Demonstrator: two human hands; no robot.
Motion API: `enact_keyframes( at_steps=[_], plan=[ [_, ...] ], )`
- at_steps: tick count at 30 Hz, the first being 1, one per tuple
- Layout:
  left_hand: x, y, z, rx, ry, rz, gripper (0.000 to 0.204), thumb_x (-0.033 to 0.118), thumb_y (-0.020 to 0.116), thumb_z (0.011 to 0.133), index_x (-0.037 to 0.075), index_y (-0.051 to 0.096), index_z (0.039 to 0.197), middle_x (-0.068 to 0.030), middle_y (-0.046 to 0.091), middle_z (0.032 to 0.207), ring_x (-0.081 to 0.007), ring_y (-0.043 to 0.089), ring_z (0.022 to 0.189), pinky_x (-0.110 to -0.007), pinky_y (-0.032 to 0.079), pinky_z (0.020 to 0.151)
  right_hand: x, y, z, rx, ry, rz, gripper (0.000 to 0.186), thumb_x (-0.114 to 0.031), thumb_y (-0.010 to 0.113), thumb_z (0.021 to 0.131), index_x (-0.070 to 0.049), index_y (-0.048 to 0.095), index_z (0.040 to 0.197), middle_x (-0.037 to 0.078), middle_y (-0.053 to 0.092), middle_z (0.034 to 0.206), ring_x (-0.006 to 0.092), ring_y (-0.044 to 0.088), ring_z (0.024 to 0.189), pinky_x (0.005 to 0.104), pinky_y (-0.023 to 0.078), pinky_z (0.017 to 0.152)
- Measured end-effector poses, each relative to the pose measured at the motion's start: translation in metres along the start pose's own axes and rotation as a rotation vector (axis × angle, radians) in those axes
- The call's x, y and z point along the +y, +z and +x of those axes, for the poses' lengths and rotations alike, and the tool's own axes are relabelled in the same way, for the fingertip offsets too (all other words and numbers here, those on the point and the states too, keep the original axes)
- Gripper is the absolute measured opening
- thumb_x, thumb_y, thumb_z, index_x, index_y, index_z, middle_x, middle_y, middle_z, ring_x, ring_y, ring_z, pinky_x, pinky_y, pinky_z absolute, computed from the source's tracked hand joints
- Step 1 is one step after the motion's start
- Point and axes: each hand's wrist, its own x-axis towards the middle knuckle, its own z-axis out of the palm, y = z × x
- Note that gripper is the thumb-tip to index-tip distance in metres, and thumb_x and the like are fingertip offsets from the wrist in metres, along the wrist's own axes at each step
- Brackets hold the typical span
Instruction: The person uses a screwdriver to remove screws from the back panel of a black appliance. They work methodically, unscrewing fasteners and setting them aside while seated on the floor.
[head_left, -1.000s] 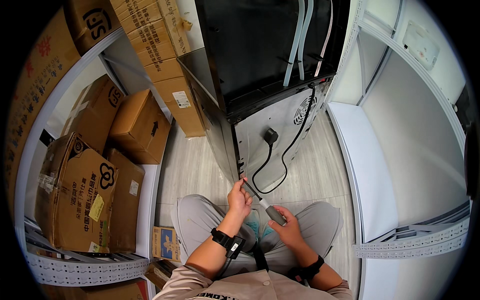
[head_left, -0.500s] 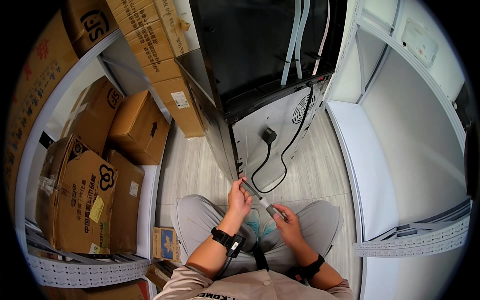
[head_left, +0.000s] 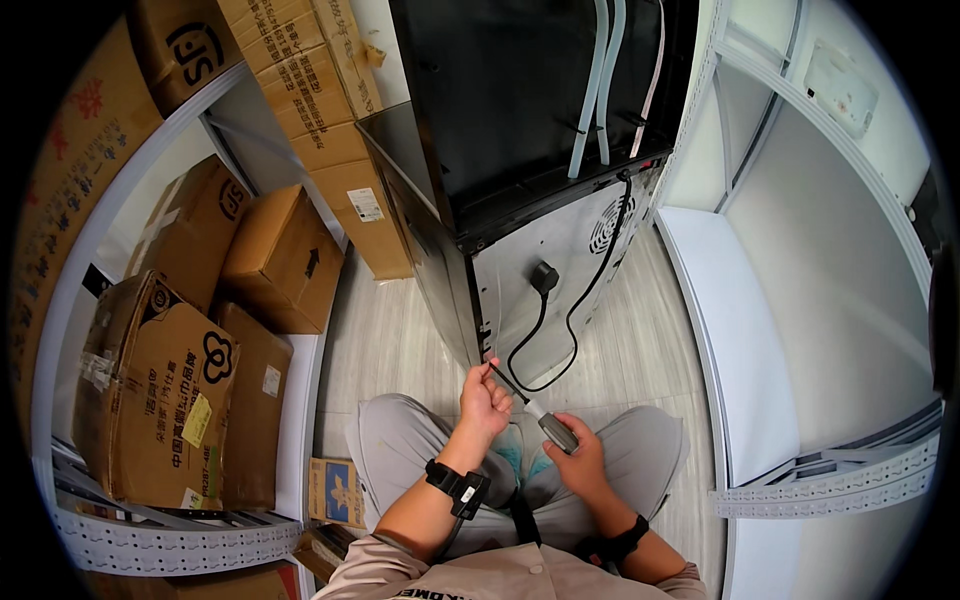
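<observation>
Screwdriver [head_left: 536, 409] is slanting toward the machine's [head_left: 522, 280] lower corner, probably feeling light, stiff; right hand [head_left: 583, 464] is gripping its handle [head_left: 558, 433], best hold; left hand [head_left: 485, 402] is curling near the tip, pinch unclear.

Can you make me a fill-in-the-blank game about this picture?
1. The right hand holds a ____ by its grey handle.
2. The black cord ends in a ____.
3. Cardboard boxes sit on the shelf at the picture's ____ side.
4. The person's trousers are ____.

Missing words: screwdriver, plug, left, grey.
</observation>
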Motion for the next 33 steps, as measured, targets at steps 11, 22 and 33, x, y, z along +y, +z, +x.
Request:
enact_keyframes(
  at_steps=[11, 22, 33],
  plan=[
    [-0.004, -0.007, 0.006, 0.011, 0.068, 0.009, 0.012, 0.025, 0.055, 0.092, 0.015, 0.062, 0.089, 0.0052, 0.022, 0.051, -0.0099, 0.020, 0.043, -0.026, 0.018, 0.041, 0.010, -0.004, 0.004, -0.072, 0.190, 0.320, 0.042, -0.005, 0.071, 0.085, 0.001, 0.057, 0.123, 0.003, 0.064, 0.104, 0.0103, 0.058, 0.089, 0.0250, 0.049, 0.077],
    [-0.005, -0.008, 0.005, -0.048, 0.090, 0.050, 0.015, 0.025, 0.052, 0.092, 0.013, 0.057, 0.084, 0.0054, 0.024, 0.052, -0.0095, 0.021, 0.044, -0.027, 0.019, 0.041, -0.018, -0.006, 0.000, -0.253, 0.364, 0.423, 0.034, -0.016, 0.063, 0.094, 0.001, 0.056, 0.122, 0.011, 0.069, 0.097, 0.0117, 0.059, 0.064, 0.0254, 0.047, 0.056],
    [-0.014, -0.019, 0.007, -0.069, 0.147, 0.160, 0.020, 0.026, 0.045, 0.091, 0.010, 0.052, 0.082, 0.0045, 0.023, 0.052, -0.0099, 0.020, 0.044, -0.028, 0.018, 0.041, -0.009, -0.014, -0.006, -0.320, 0.501, 0.578, 0.029, -0.020, 0.052, 0.099, -0.002, 0.055, 0.121, 0.012, 0.069, 0.091, 0.0112, 0.053, 0.050, 0.0240, 0.039, 0.043]
  ],
)
